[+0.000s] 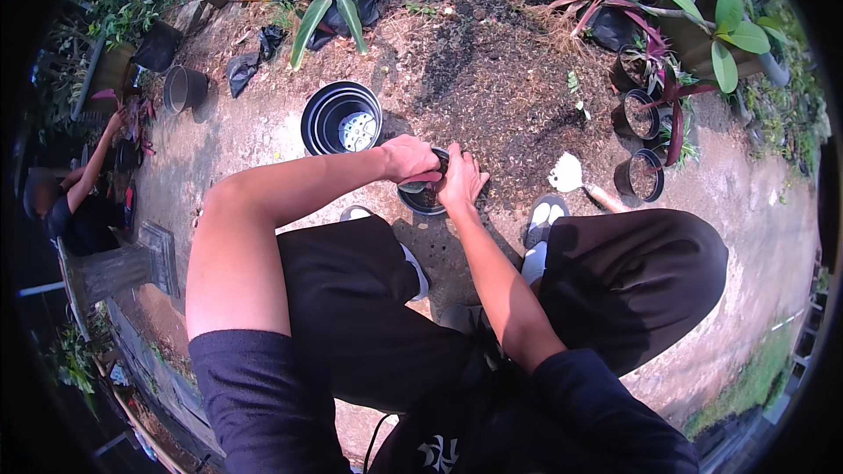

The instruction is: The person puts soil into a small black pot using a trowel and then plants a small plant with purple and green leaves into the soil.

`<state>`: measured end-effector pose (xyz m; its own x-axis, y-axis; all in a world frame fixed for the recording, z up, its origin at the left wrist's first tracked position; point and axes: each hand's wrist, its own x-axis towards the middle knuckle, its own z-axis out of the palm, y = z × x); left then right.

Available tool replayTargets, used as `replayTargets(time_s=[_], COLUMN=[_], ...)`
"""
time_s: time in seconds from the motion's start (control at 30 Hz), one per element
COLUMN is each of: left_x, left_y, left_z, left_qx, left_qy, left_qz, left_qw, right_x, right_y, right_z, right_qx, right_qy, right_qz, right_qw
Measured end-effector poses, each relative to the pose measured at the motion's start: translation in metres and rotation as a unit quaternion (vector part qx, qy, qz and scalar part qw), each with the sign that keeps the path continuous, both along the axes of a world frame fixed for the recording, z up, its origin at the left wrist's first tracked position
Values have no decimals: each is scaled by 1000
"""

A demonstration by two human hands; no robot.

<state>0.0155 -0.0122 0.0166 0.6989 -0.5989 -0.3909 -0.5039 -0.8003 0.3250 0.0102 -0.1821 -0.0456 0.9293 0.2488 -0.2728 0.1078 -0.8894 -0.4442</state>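
A small black plastic plant pot [425,208] stands on the ground between my feet, with dark soil partly visible inside. My left hand [409,159] is curled over its far left side, at a plant with a reddish-purple leaf [421,178]. The plant's stem is hidden by my fingers. My right hand [461,178] grips the pot's right rim, fingers spread along the outside. Just beyond my left hand is a nested stack of black pots [309,120] with drainage holes in the innermost base. To the right lies a hand trowel [566,173] with a pale, soil-marked blade and wooden handle.
Loose dark soil mix [500,79] spreads ahead. Several potted plants, including a near black pot [639,176], line the right side. Another black pot [186,89] stands at left, near a person [85,210] reaching toward plants. A grey stone-like pedestal [158,257] is at lower left.
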Motion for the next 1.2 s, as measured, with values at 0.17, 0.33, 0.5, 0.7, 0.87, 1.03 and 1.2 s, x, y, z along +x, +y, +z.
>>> replayTargets(time_s=[0.17, 0.33, 0.5, 0.7, 0.87, 1.03, 1.2], left_x=[11, 6, 15, 11, 9, 3, -7], left_y=[-1, 1, -6, -3, -1, -6, 3], left_z=[-3, -2, 7, 7, 1, 12, 6], left_qx=[25, 1, 43, 42, 50, 36, 2], left_qy=[-6, -25, 10, -9, -18, -35, -144], left_qz=[-28, -16, -23, -20, -30, -36, -105], left_qw=[999, 1000, 999, 999, 998, 998, 984], right_x=[7, -1, 0, 12, 85, 124, 119], right_y=[-2, 4, 5, -6, -14, 12, 30], right_z=[16, 6, -5, 4, 9, 22, 13], right_qx=[-5, -20, -35, 23, 69, 83, 25], right_qy=[47, -9, -29, 64, 203, 246, 120], right_qz=[-1, -5, -9, 53, 197, 291, 399], right_qw=[999, 1000, 999, 996, 957, 921, 909])
